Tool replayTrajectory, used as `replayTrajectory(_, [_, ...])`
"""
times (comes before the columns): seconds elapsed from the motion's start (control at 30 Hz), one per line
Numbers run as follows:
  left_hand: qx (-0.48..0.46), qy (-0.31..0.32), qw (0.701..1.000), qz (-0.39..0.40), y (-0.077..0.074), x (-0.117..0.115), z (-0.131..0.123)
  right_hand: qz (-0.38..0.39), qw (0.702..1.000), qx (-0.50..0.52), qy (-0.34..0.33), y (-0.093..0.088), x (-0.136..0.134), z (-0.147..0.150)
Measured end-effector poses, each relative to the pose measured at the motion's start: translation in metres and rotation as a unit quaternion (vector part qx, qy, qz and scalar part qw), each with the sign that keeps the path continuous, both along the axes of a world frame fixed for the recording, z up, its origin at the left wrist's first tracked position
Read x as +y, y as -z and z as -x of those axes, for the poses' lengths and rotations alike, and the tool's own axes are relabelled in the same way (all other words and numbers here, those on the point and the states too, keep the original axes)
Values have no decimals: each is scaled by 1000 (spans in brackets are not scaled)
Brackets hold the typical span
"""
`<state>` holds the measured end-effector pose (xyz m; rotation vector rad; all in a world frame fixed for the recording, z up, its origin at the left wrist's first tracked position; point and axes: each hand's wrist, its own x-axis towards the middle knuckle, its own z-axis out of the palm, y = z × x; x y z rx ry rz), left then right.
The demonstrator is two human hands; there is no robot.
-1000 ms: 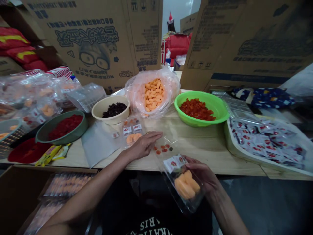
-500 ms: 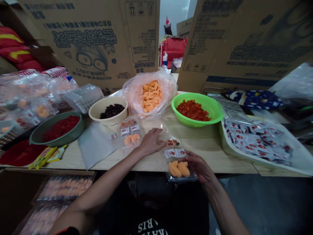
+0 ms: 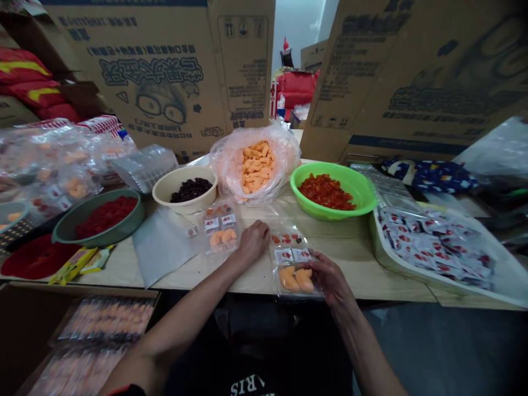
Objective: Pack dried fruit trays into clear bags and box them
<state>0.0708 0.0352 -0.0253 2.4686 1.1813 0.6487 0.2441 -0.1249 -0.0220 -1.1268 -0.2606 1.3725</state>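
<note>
A clear plastic snack tray (image 3: 292, 261) lies at the table's front edge, holding orange slices, small red-and-white packets and red and dark candies. My right hand (image 3: 328, 279) grips its near right corner with curled fingers. My left hand (image 3: 252, 242) rests with fingers curled at the tray's left side, touching the clear wrap around it. A second filled tray (image 3: 219, 230) lies just left of my left hand.
Behind stand a cream bowl of dark fruit (image 3: 187, 190), a bag of orange pieces (image 3: 256, 164), a green bowl of red pieces (image 3: 332, 191) and a grey-green bowl of red fruit (image 3: 101, 215). A tray of small packets (image 3: 433, 247) is right. Cardboard boxes (image 3: 165, 71) wall the back.
The tray, first tilted off the table edge in my right hand, now lies flat on the table. My left hand slid right and curled at its side.
</note>
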Motion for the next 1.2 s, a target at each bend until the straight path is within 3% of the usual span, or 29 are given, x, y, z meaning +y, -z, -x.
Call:
replayTrajectory(0.13, [-153,-57,985,58,16,-13,5,-7,1000,15,13,4,-4,7])
replayTrajectory(0.23, [-288,-125,931,189,26,-15,6,-13,1000,28,-4,5,-8,8])
replayTrajectory(0.33, [-370,-140,878,271,27,-12,4,-17,999,34,-15,3,-9,5])
replayTrajectory(0.4, [-391,-129,873,263,24,-10,5,-19,999,29,-12,1,-9,3])
replayTrajectory(0.53, [-376,-116,899,193,18,-10,6,-23,1000,21,-3,0,-7,2])
replayTrajectory(0.57, [-386,-124,891,206,18,-10,5,-22,1000,21,0,0,-6,3])
replayTrajectory(0.73, [-493,-206,766,358,24,-12,-15,-12,1000,1,26,5,-2,13])
replayTrajectory(0.87, [-510,-207,741,386,28,-12,-27,-19,998,-13,53,12,2,18])
replayTrajectory(0.93, [-500,-193,762,364,27,-12,-24,-12,998,-22,56,16,3,15])
replayTrajectory(1.07, [-353,-86,915,175,20,-8,-4,8,999,-47,13,18,5,2])
replayTrajectory(1.1, [-308,-56,940,133,20,-5,1,13,999,-48,-5,17,6,-2])
replayTrajectory(1.2, [-240,-25,966,92,19,1,8,20,996,-30,-77,13,10,-9])
